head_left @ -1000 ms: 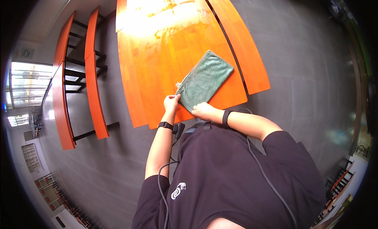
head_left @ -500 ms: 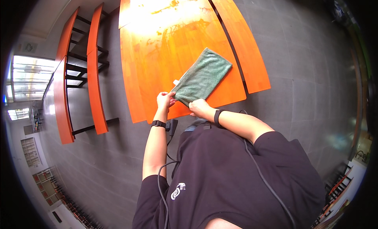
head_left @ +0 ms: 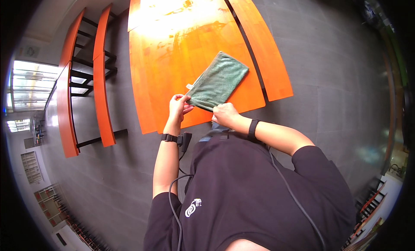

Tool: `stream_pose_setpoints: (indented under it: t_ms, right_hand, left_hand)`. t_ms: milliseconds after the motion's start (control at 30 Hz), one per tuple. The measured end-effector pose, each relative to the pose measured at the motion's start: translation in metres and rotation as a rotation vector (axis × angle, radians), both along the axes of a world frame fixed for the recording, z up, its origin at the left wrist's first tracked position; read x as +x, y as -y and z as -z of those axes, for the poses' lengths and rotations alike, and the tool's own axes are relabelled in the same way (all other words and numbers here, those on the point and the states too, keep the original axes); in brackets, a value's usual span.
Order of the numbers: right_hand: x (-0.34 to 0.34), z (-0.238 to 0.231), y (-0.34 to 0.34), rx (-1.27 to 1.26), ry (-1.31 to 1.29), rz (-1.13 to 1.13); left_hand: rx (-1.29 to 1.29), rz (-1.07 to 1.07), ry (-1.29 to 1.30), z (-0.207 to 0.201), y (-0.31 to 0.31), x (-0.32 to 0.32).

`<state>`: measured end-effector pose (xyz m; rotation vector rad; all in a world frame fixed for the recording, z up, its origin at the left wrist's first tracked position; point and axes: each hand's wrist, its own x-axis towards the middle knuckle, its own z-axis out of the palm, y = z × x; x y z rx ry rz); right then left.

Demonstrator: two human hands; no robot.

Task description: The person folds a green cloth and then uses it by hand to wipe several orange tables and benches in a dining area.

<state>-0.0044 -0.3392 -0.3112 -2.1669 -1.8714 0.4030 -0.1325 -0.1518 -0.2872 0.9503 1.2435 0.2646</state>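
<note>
A green cloth (head_left: 219,80), folded into a rectangle, lies slantwise over the near part of the orange wooden table (head_left: 160,84). A small white tag sticks out from its left edge. My left hand (head_left: 178,107) pinches the cloth's near left corner between thumb and fingers. At the near right corner, my right hand (head_left: 225,115) is closed on the cloth's edge, with the fingertips partly hidden. Both hands are at the table's near edge. Farther up the tabletop, wet streaks (head_left: 192,30) shine in bright glare.
An orange bench (head_left: 270,61) runs along the table's right side, a dark gap between them. On the left stand another orange table (head_left: 65,108) and bench (head_left: 103,100) with black legs. Grey tiled floor (head_left: 328,104) surrounds them. A black cable (head_left: 173,199) hangs by my left arm.
The cloth and both hands have shifted slightly left in the picture, and the table has shifted slightly left too. Both hands keep their grip on the cloth's near corners.
</note>
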Motion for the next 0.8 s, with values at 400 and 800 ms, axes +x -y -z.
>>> stream_pose_setpoints:
  t_ms: [400,800]
  right_hand:
    - [0.073,-0.075,0.026,-0.153,-0.158,-0.358]
    - [0.181,-0.044,0.004,-0.060,-0.207,0.208]
  left_hand:
    - [-0.062,0.582,-0.022,-0.042,0.023,-0.022]
    - [0.281,0.686,-0.066,0.020,-0.020,0.094]
